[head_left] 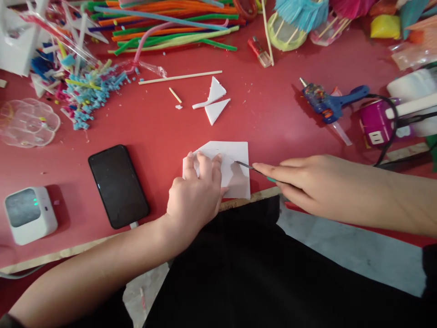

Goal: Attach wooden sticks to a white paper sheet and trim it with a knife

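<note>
A white sheet (pixel 235 182), looking like thin foam board with one corner cut at a slant, lies at the table's near edge. My left hand (pixel 198 182) presses on its left part, fingers apart and holding nothing. From the right, my right hand (pixel 300 177) grips a craft knife (pixel 251 167). The dark blade's tip meets the sheet right of my left fingers; the handle is mostly hidden in my palm, with a bit of teal showing. Two white triangular cut pieces (pixel 217 110) and a thin white strip lie beyond the sheet.
A black phone (pixel 119 187) and a small white device (pixel 30 214) lie left. At right is a blue glue gun (pixel 327 100) with its cord. Pipe cleaners (pixel 177 27), a wooden stick (pixel 180 77), a red-capped bottle (pixel 259 52) and blue foam bits (pixel 99 91) are further back.
</note>
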A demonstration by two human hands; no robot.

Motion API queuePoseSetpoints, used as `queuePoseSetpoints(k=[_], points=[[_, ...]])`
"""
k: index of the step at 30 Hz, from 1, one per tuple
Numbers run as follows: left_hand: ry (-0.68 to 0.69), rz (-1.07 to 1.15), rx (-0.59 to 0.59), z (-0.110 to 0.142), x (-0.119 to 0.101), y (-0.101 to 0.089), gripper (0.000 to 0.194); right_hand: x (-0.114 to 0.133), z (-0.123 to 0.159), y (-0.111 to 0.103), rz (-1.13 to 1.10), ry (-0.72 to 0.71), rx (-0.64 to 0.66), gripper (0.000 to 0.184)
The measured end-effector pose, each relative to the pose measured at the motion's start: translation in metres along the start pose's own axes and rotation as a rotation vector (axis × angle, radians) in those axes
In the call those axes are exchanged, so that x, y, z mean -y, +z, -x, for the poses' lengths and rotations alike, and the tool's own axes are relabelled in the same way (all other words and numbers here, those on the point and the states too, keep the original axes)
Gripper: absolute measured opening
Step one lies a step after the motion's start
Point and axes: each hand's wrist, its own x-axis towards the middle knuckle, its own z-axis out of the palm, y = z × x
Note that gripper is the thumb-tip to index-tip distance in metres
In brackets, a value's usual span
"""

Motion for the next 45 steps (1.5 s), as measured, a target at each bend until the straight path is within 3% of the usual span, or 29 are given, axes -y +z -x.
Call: queuePoseSetpoints(k=[5, 7, 12, 17, 22, 28, 38, 45], points=[[-0.117, 0.026, -0.057, -0.001, 0.006, -0.002, 0.060, 0.001, 0.001, -0.013, -0.167, 0.041, -0.202, 0.050], [-0.094, 0.047, -0.104, -0.002, 0.008, 0.001, 0.057, 0.005, -0.004, -0.015, -0.213, 0.060, -0.227, 0.051], [0.040, 0.057, -0.180, -0.003, 0.005, 0.011, 0.044, 0.015, -0.028, -0.003, -0.285, 0.014, -0.187, 0.050], [0.045, 0.097, -0.125, 0.004, 0.007, 0.007, 0.048, 0.020, -0.042, 0.004, -0.283, 0.022, -0.151, 0.055], [0.020, 0.057, -0.130, 0.007, 0.006, 0.005, 0.053, 0.023, -0.042, 0.000, -0.361, 0.082, -0.052, 0.055], [0.016, 0.034, -0.166, -0.002, 0.004, 0.005, 0.055, 0.021, -0.042, 0.004, -0.281, 0.069, -0.101, 0.056], [0.138, 0.086, -0.362, -0.003, 0.020, 0.023, 0.049, 0.020, -0.045, 0.005, -0.197, 0.068, -0.057, 0.057], [0.182, 0.153, -0.287, -0.001, 0.025, 0.015, 0.061, 0.024, -0.044, 0.009, -0.165, 0.082, -0.048, 0.057]])
